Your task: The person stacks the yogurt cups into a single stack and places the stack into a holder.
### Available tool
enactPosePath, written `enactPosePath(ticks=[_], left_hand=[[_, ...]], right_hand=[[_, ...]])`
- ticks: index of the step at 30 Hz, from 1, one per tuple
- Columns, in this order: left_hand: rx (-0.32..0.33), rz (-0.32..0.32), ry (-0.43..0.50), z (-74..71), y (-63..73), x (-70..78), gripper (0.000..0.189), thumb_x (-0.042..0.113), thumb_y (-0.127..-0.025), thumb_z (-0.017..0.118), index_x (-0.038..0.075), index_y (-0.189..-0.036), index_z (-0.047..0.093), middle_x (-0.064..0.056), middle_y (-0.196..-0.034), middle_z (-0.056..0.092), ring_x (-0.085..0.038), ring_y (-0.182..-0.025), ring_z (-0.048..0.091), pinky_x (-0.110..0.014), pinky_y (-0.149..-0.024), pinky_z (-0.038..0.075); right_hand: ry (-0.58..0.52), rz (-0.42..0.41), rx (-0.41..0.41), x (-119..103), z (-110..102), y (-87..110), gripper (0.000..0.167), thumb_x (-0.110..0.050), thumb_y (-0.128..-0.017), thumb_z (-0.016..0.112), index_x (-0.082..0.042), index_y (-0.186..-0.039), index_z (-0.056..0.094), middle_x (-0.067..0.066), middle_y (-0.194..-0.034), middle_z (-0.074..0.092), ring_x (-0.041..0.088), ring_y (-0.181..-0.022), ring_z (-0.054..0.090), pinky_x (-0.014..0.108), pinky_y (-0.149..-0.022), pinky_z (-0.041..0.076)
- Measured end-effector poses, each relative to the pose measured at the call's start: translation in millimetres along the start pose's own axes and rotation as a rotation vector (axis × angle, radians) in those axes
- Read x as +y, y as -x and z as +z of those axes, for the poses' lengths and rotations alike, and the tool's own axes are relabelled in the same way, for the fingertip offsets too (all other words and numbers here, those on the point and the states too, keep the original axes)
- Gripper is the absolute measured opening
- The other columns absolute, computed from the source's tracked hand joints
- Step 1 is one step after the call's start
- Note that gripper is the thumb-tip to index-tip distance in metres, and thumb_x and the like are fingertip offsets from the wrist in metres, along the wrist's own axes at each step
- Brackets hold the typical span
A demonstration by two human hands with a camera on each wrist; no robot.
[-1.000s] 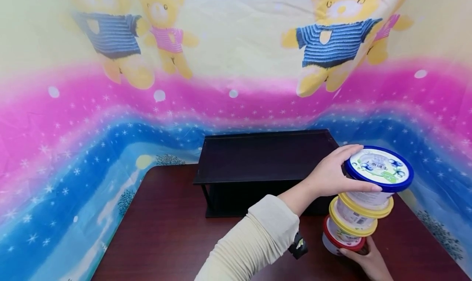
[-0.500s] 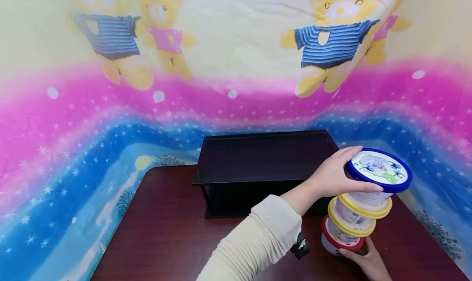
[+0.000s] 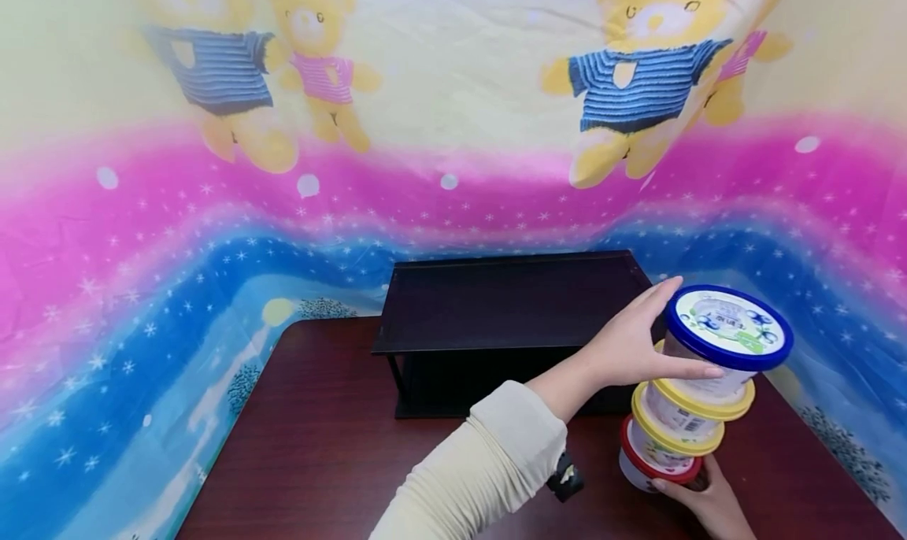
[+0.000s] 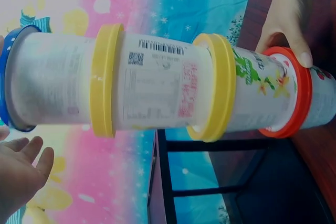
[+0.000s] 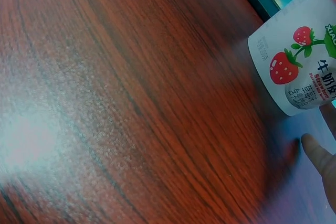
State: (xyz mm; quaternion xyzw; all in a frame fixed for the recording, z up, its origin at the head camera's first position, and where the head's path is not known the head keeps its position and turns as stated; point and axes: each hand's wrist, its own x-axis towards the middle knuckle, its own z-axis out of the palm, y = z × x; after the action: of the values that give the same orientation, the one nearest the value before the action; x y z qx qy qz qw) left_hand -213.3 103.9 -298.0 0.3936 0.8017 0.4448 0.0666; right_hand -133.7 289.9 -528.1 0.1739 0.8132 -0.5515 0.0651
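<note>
Several round plastic tubs stand stacked on the table's right side, the upper part leaning right. On top is a blue-lidded tub (image 3: 730, 327), blueberries printed on its lid. Beneath come a first yellow-lidded tub (image 4: 152, 80) and a second yellow-lidded tub (image 4: 257, 85). The bottom one is a red-lidded strawberry tub (image 5: 299, 61). My left hand (image 3: 634, 347) is beside the top tub, thumb straight across its front below the lid; in the left wrist view its other fingers are spread away from the wall. My right hand (image 3: 712, 501) holds the bottom tub, thumb at the red rim.
A black two-level shelf (image 3: 496, 304) stands behind and left of the stack. The dark reddish wooden table (image 3: 305, 445) extends to the left and front. A printed cloth (image 3: 453, 99) with bears hangs round the back and sides. A black strap (image 3: 567, 481) shows below the left sleeve.
My left hand has loosened from the blue lid and slid slightly left and down, its thumb now below the rim. The right hand and the stack hold nearly the same place.
</note>
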Motion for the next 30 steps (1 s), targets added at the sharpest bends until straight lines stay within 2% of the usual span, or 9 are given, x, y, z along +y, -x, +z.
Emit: enactPosePath(ticks=[4, 11, 15, 22, 27, 29, 30], left_hand=[[0.014, 0.011, 0.007, -6.7, 10.6, -10.4, 0.089, 0.037, -0.069, 0.07, 0.036, -0.136, 0.012, 0.021, -0.136, 0.015, 0.002, -0.122, 0.019, -0.03, -0.089, 0.035], [0.083, -0.027, 0.056, -16.4, 33.8, -32.2, 0.085, 0.04, -0.07, 0.068, 0.038, -0.135, 0.015, 0.018, -0.135, 0.022, -0.005, -0.119, 0.031, -0.034, -0.086, 0.038], [0.114, -0.01, 0.096, -23.7, 47.4, -42.9, 0.081, 0.04, -0.071, 0.067, 0.04, -0.134, 0.016, 0.014, -0.135, 0.026, -0.009, -0.118, 0.033, -0.034, -0.088, 0.037], [0.164, 0.0, 0.106, -38.2, 68.2, -61.2, 0.081, 0.039, -0.071, 0.067, 0.037, -0.135, 0.017, 0.01, -0.134, 0.029, -0.009, -0.118, 0.032, -0.034, -0.093, 0.032], [0.22, -0.009, 0.093, -49.0, 80.6, -80.4, 0.079, 0.036, -0.072, 0.068, 0.03, -0.136, 0.021, 0.008, -0.133, 0.03, -0.007, -0.118, 0.031, -0.03, -0.094, 0.03], [0.239, -0.026, 0.098, -53.8, 85.8, -88.2, 0.079, 0.036, -0.072, 0.068, 0.028, -0.136, 0.023, 0.009, -0.133, 0.03, -0.007, -0.118, 0.031, -0.031, -0.094, 0.03], [0.248, -0.036, 0.099, -56.1, 88.4, -92.1, 0.079, 0.036, -0.072, 0.068, 0.028, -0.136, 0.023, 0.009, -0.133, 0.03, -0.007, -0.118, 0.031, -0.032, -0.094, 0.03]], right_hand=[[0.02, -0.017, 0.014, 1, 0, 0.4, 0.097, -0.035, -0.075, 0.065, -0.001, -0.136, -0.004, 0.027, -0.13, 0.02, 0.043, -0.113, 0.028, 0.045, -0.08, 0.039], [0.034, -0.074, 0.028, 4, 1, 2.6, 0.09, -0.03, -0.077, 0.065, -0.001, -0.135, 0.002, 0.024, -0.128, 0.025, 0.039, -0.111, 0.033, 0.035, -0.075, 0.042], [0.029, -0.09, 0.032, 5, 2, 3.3, 0.088, -0.028, -0.077, 0.065, -0.001, -0.134, 0.003, 0.024, -0.128, 0.026, 0.036, -0.109, 0.036, 0.03, -0.072, 0.043], [-0.003, -0.11, 0.017, 3, 2, 1.7, 0.087, -0.027, -0.077, 0.065, -0.005, -0.134, 0.003, 0.022, -0.129, 0.024, 0.032, -0.108, 0.036, 0.034, -0.076, 0.041], [0.015, -0.133, 0.013, 3, 1, -0.1, 0.085, -0.025, -0.076, 0.066, -0.005, -0.133, 0.005, 0.021, -0.128, 0.027, 0.01, -0.096, 0.042, 0.032, -0.074, 0.042], [0.017, -0.135, 0.013, 3, 1, -0.5, 0.086, -0.025, -0.076, 0.066, -0.004, -0.133, 0.005, 0.022, -0.128, 0.026, 0.012, -0.098, 0.042, 0.032, -0.075, 0.042], [0.01, -0.132, 0.008, 3, 1, -0.5, 0.087, -0.025, -0.076, 0.066, -0.005, -0.133, 0.004, 0.022, -0.128, 0.025, 0.018, -0.101, 0.042, 0.033, -0.075, 0.042]])
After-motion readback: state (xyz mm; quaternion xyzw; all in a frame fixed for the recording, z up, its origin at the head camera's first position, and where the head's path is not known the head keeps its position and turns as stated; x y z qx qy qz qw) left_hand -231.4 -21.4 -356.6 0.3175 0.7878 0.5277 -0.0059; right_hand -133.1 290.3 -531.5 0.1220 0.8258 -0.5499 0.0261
